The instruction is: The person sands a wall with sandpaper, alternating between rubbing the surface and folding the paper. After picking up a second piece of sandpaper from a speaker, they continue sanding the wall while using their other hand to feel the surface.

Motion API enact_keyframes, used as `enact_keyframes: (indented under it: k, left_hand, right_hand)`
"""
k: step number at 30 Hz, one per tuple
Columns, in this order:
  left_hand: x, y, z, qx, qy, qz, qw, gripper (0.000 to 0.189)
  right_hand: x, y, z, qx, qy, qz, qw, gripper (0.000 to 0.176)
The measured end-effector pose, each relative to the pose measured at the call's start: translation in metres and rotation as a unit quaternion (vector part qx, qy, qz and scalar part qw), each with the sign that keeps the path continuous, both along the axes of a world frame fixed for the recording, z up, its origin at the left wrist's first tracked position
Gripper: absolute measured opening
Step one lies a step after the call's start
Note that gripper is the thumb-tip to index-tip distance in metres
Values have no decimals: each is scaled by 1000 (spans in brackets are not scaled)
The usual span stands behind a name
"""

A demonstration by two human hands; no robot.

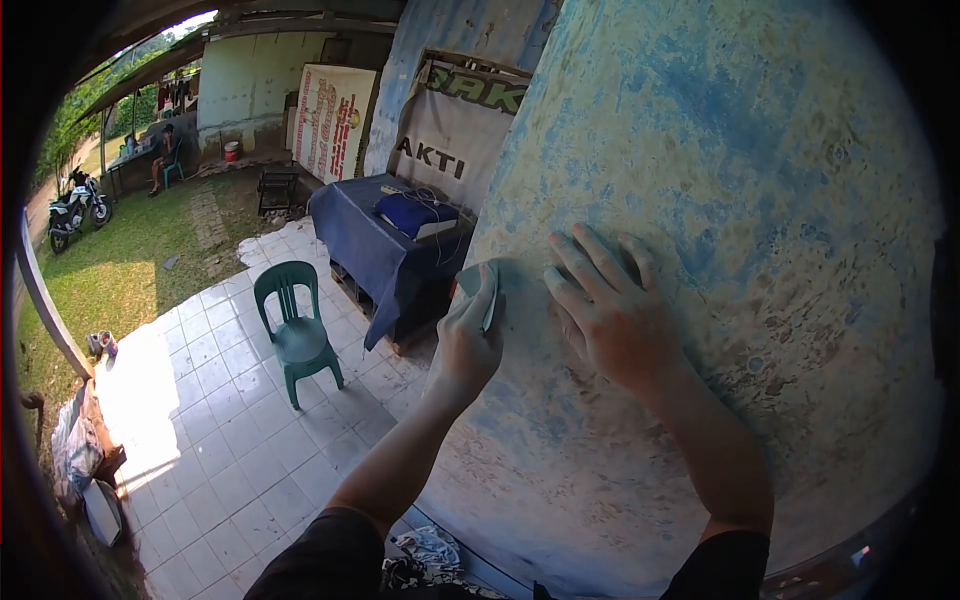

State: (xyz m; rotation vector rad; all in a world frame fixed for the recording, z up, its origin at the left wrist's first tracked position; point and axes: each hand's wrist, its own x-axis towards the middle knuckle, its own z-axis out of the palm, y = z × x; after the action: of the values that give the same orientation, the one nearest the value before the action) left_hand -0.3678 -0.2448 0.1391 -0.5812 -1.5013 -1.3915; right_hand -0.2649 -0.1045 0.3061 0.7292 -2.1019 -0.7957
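Observation:
A worn wall [640, 470] with patchy blue and pale paint fills the right side of the head view. My left hand [466, 345] is closed on a folded grey-green sheet of sandpaper [469, 279] at the wall's left edge. Part of the sheet sticks out past the fingers. To its right, my right hand [610, 310] lies against the painted surface with its fingers spread and nothing in them. Pale dust coats the fingers of both hands.
A green plastic chair [300, 338] stands on white floor tiles [235, 425]. Behind it is a table under a dark blue cloth [360, 225]. A motorcycle [78, 212] and a seated person [163, 160] are farther off. Cloth [428, 548] lies low by the wall.

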Motion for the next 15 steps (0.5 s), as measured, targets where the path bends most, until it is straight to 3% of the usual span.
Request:
enact_keyframes:
  k: [3, 4, 7, 8, 11, 13, 14, 15]
  left_hand:
    - [-8, -6, 36, 2, -80, -24, 997, 50]
    - [-5, -3, 33, 9, -21, -1, 1000, 54]
    - [20, 11, -32, -64, 18, 30, 997, 61]
    - [18, 11, -31, -66, 21, 33, 997, 61]
    - [6, 5, -8, -64, 32, 13, 997, 65]
    - [-1, -6, 38, -35, 12, -2, 999, 47]
    - [-2, -8, 41, -42, -16, -19, 999, 68]
    - [-1, -6, 32, -46, -17, -19, 999, 68]
  right_hand:
    - [0, 2, 2, 10, 16, 3, 1000, 24]
    - [0, 3, 3, 8, 20, 5, 1000, 24]
    - [8, 5, 8, -28, 10, 8, 1000, 25]
    - [10, 6, 9, -31, 13, 11, 999, 25]
    - [11, 6, 10, -28, 9, 5, 1000, 26]
    - [11, 5, 12, -23, 3, 5, 1000, 28]
    - [11, 5, 11, -26, 3, 4, 1000, 28]
    - [11, 6, 10, -27, 3, 4, 1000, 27]
